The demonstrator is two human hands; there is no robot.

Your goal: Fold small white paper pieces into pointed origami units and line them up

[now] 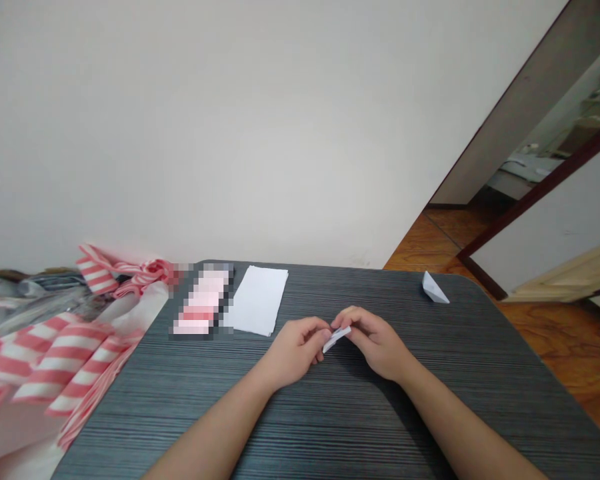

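A small folded piece of white paper [337,339] is held between my two hands, above the dark table. My left hand [300,348] pinches its left end between thumb and fingers. On the other end, my right hand [375,339] grips with its thumb and fingertips. The fingers hide part of the paper, so its full shape does not show. Beyond my left hand lies a stack of white paper sheets [259,300]. A folded paper boat-like shape [434,288] rests near the far right corner of the table.
The dark table [300,427] has a wood-grain top and meets a white wall [280,133]. Left of the paper stack is a pixelated pink rectangular item [205,300]. Red-and-white striped fabric [65,353] is heaped beside the table's left edge. A wooden floor [575,340] shows at right.
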